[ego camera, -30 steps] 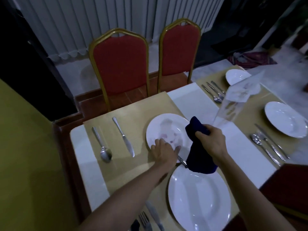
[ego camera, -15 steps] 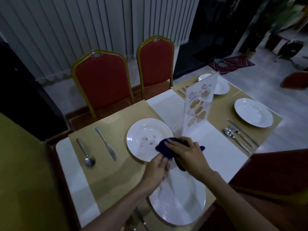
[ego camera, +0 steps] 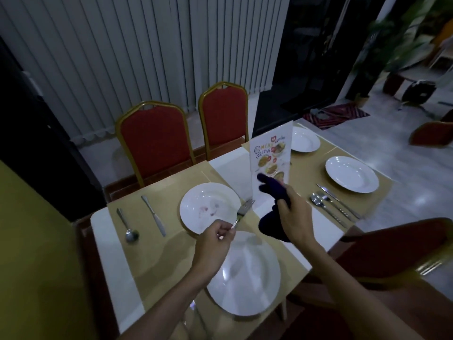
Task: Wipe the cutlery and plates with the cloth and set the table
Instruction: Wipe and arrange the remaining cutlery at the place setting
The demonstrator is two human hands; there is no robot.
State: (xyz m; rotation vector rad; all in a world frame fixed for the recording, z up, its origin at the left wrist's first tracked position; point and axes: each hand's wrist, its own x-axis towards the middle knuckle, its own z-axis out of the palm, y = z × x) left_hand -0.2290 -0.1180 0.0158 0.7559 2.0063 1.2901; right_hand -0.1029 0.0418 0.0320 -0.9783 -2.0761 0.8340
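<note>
Head view, left hand (ego camera: pixel 212 245) fingers (ego camera: pixel 226 230) pinching fork (ego camera: pixel 243 210) handle, right hand (ego camera: pixel 295 218) clutching cloth (ego camera: pixel 275 192)

plates (ego camera: pixel 196 218) 4 | knives (ego camera: pixel 153 215) 2 | spoons (ego camera: pixel 128 225) 2 | fork (ego camera: pixel 243 209) held 1 | cloth (ego camera: pixel 275 192) 1 | menu card (ego camera: pixel 270 153) 1

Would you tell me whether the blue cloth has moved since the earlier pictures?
Yes. The blue cloth, held in the right hand, has shifted right, off the stained plate's rim, toward the menu card.
</note>
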